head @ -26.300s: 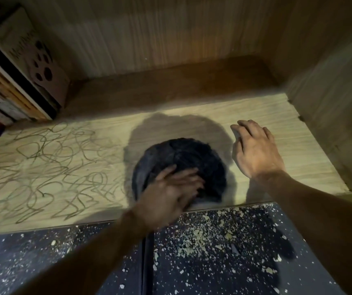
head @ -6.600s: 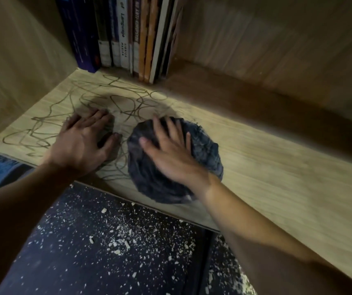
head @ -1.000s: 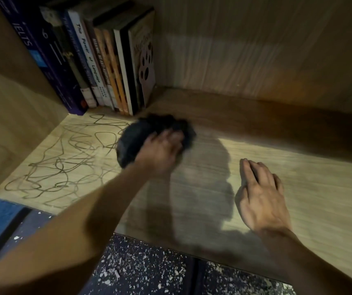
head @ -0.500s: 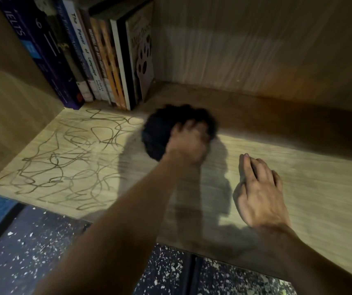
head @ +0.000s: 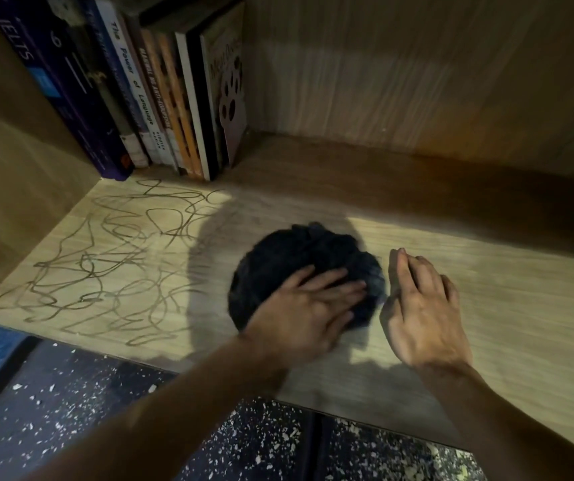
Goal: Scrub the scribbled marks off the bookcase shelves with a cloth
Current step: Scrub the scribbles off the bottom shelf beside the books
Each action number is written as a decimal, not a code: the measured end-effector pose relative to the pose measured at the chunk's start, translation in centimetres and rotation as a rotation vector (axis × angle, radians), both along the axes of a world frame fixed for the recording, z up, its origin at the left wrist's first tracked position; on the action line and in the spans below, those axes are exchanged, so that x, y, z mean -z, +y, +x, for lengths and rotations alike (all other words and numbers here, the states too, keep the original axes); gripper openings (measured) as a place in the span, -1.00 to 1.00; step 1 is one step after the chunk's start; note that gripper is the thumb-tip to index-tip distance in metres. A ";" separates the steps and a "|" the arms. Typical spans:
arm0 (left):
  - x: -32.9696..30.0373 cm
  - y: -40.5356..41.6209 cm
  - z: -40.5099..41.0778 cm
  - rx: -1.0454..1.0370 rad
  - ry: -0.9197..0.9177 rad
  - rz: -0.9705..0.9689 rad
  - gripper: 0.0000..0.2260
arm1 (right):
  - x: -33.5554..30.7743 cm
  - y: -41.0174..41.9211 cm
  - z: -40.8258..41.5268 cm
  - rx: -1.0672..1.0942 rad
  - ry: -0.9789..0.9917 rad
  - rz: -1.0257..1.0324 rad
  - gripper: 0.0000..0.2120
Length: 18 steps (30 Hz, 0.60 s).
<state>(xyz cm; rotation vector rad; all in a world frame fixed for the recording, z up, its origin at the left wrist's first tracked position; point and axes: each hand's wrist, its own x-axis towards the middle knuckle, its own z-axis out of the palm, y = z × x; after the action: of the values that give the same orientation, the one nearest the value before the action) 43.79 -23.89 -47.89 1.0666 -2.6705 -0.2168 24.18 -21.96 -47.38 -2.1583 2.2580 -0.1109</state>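
From the head camera, the left hand (head: 308, 308) lies flat on a bunched dark cloth (head: 299, 269), fingers spread and nearly straight, pressing rather than gripping, which suits rubbing under the weight of the palm. The cloth sits mid-shelf on bare wood, just right of the scribbled marks (head: 111, 258) that cover the left part of the shelf (head: 504, 307), so that patch looks yet to be scrubbed. The right hand (head: 421, 307) rests just beside the cloth, fingers extended and together, holding nothing, probably as a brace. A row of books (head: 160, 98) stands upright in the back left corner, behind the scribbles.
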 end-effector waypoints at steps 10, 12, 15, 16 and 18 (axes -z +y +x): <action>-1.0 7.5 0.8 -0.001 -0.016 0.092 -0.62 | 0.1 0.0 0.0 0.000 0.000 -0.050 -0.31; -0.6 5.1 3.3 -0.004 -0.036 0.014 -0.64 | 0.0 0.1 0.2 0.000 -0.002 -0.047 -0.29; -1.3 -1.4 3.9 -0.431 -0.016 0.033 -0.54 | 0.1 0.0 0.1 -0.004 -0.005 -0.046 -0.28; -1.4 -1.0 2.1 -0.514 0.013 0.069 -0.51 | 0.1 -0.1 0.1 -0.011 -0.006 -0.047 -0.28; -1.2 3.9 -2.5 -0.367 -0.044 0.072 -0.52 | -0.1 0.0 0.1 -0.027 -0.007 -0.033 -0.27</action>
<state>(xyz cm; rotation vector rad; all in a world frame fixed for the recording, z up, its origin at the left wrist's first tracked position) 41.25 -20.00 -46.70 1.5722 -2.4603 -0.2203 24.30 -21.94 -47.23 -2.1994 2.2388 -0.1570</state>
